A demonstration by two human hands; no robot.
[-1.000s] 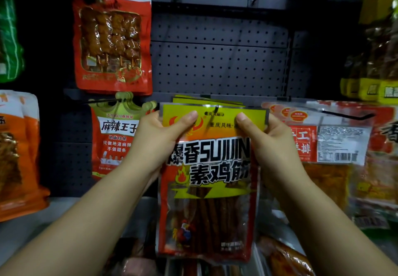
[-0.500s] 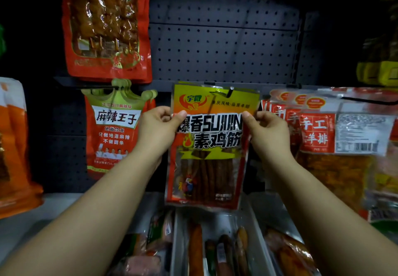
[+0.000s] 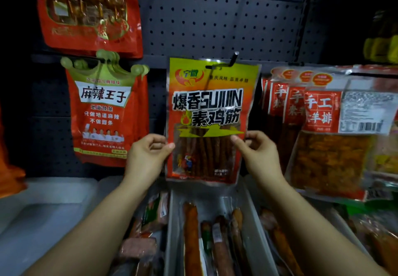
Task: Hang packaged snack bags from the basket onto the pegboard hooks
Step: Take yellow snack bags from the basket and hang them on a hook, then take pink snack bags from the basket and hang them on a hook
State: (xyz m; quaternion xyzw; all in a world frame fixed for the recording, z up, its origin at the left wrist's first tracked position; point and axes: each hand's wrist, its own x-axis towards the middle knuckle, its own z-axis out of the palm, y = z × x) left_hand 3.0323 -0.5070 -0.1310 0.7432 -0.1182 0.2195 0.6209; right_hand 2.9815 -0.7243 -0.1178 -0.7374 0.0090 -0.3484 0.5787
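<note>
1. A dark grey pegboard (image 3: 215,23) fills the back wall of a dimly lit shop display.
2. The yellow-and-red snack bag (image 3: 206,120) hangs on a metal hook (image 3: 233,59) at the centre of the board.
3. The left hand (image 3: 146,157) pinches the bag's left edge; the right hand (image 3: 256,152) pinches its right edge.
4. Red crown-topped bags (image 3: 105,114) hang to the left, and clear-windowed red packs (image 3: 323,129) to the right.
5. Below, grey trays (image 3: 172,221) hold wrapped sausages (image 3: 191,239).

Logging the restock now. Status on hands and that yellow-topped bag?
Left hand and right hand pinching snack bag at mid-sides. Bag hung on peg hook. Nothing in the way.
</note>
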